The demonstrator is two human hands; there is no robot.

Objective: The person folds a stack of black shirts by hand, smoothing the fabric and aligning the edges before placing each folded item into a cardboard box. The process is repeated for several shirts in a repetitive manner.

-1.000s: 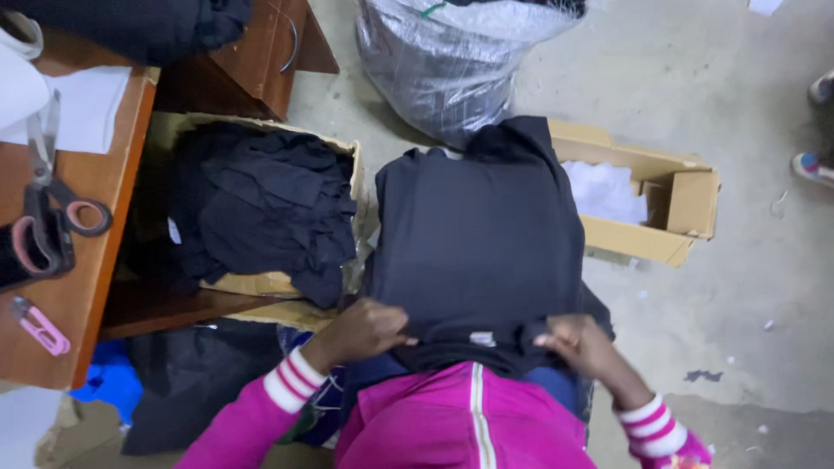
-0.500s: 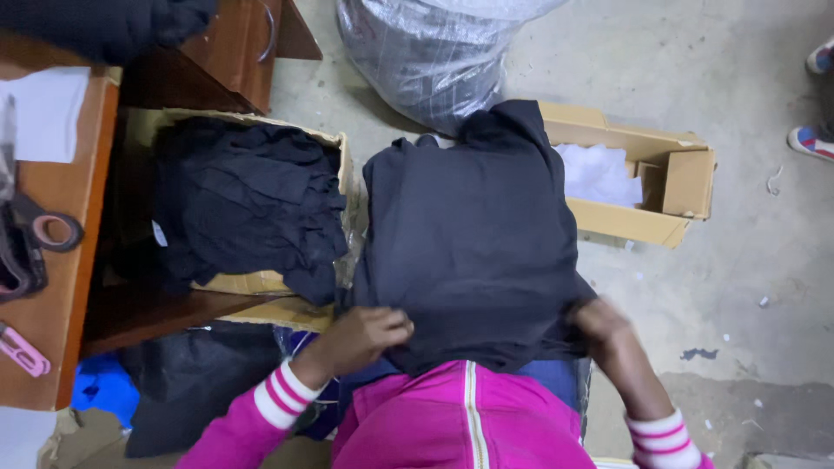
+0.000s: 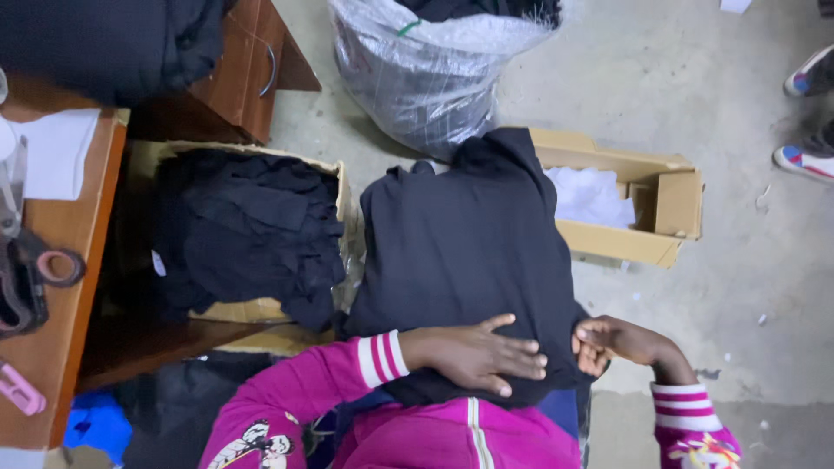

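Single head-worn view, looking steeply down from above the person's lap and close to it. The left hand (image 3: 473, 356) and right hand (image 3: 612, 340) lie near the bottom edge; the concrete floor (image 3: 695, 156) fills the far and right parts.

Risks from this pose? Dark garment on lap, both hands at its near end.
1. The black fabric garment lies flat under the left hand only; its far end drapes over the open cardboard box and may slide off the lap.
2. The right hand pinches just the edge, so the fabric might bunch.
3. It could mix with the black clothes pile alongside.
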